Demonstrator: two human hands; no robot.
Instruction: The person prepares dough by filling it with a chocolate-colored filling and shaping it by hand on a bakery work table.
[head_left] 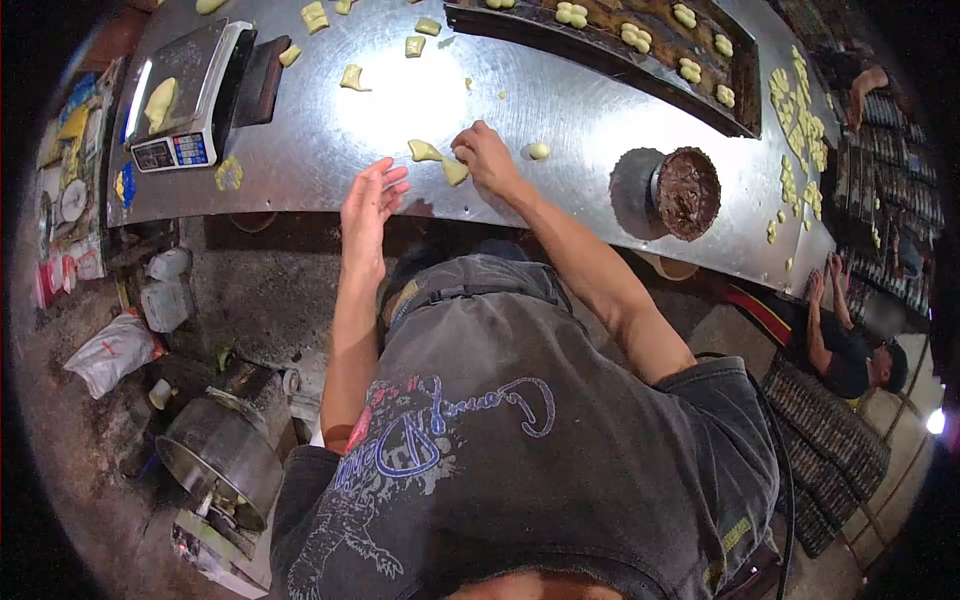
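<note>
One view, head-worn, through a wide fisheye lens with dark rounded corners. It looked forward and steeply down, so the wearer's own dark shirt [520, 430] filled the lower half, close under the lens. The metal table [560, 110] ran across the top, bowed by the lens, its far side cut off by the frame. Left hand [370, 205] and right hand [485, 155] sat just above centre, at arm's reach. Scale [180, 100] lay upper left, tray [590, 55] upper right. Floor [250, 300] showed at left, and a seated co-worker [850, 350] appeared small at the right edge.
</note>
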